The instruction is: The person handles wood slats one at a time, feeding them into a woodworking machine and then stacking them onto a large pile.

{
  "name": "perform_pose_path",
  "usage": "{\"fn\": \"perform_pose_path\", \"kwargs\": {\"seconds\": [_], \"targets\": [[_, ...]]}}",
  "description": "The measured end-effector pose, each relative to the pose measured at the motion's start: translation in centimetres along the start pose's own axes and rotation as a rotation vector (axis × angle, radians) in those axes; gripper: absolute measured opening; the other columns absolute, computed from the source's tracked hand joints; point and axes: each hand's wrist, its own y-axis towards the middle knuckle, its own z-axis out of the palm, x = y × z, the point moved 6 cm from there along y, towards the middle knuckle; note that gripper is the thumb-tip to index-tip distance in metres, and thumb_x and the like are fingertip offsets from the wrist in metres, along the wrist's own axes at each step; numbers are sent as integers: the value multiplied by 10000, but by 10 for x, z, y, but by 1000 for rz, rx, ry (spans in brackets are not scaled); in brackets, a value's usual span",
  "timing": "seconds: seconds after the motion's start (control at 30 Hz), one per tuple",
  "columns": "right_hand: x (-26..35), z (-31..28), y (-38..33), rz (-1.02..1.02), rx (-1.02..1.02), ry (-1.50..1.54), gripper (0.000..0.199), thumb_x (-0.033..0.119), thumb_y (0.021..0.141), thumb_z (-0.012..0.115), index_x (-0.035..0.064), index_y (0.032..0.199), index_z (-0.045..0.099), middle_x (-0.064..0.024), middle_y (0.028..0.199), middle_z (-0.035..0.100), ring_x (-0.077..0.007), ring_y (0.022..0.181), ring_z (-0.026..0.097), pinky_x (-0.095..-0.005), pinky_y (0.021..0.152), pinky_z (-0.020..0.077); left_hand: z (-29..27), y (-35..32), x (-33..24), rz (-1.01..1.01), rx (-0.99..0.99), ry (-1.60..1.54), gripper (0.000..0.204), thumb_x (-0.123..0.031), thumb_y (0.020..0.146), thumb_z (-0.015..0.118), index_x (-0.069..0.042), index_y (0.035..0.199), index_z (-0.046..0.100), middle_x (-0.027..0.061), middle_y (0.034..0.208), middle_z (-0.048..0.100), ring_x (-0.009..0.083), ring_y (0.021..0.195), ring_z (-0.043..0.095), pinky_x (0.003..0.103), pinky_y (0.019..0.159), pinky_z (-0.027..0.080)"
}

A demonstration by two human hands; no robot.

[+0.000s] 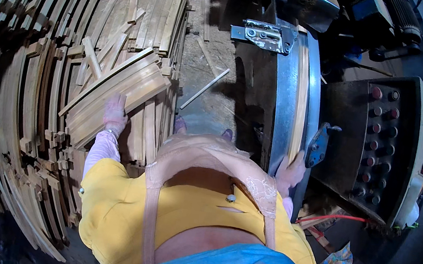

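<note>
My left hand point(115, 111), in a pale glove, lies on a slanted stack of wooden slats point(142, 82), its fingers stretched out flat over the pieces. On the right, a long wooden strip point(301, 93) lies along the metal bed point(284, 88) of a machine. At the near end of that strip, my right hand point(291, 174), also gloved, is closed around the wood; part of its grip is hidden. A blue metal bracket point(319, 144) stands just right of the strip, close to the right hand.
Tall piles of wooden slats point(21, 87) fill the left side. A metal guide plate point(263, 36) crosses the machine bed farther away. Right of the bed stands a control panel point(353, 137) with several buttons. A thin loose stick point(204, 88) lies on the dusty floor, and a red hose point(333, 217) runs below the panel.
</note>
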Motion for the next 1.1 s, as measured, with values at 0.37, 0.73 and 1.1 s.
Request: {"fn": "perform_pose_path", "kwargs": {"seconds": [0.37,0.73,1.1], "targets": [[122,56,240,-58,162,45,377,350,909,685,138,1220,671,-137,1088,717,-350,1022,653,-483,901,507,-189,118,-141,-43,-322,-803,748,-265,801,784,25,1434,512,266,1255,677,396,1187,645,449,1043,498],[138,-28,67,-104,251,600,735,139,807,789,15,1468,495,-262,1244,643,-441,1179,610,-481,1020,490,-174,105,-456,309,501,-1810,388,-267,847,744,33,1080,663,92,950,675,190,857,639,351,788,532],[37,-18,47,116,-17,161,542,282,900,722,33,1366,600,-236,1171,690,-444,1063,643,-519,913,513,3,69,-361,62,592,-1271,732,-362,910,685,96,1452,507,254,1438,589,313,1307,590,352,1092,452]]}}
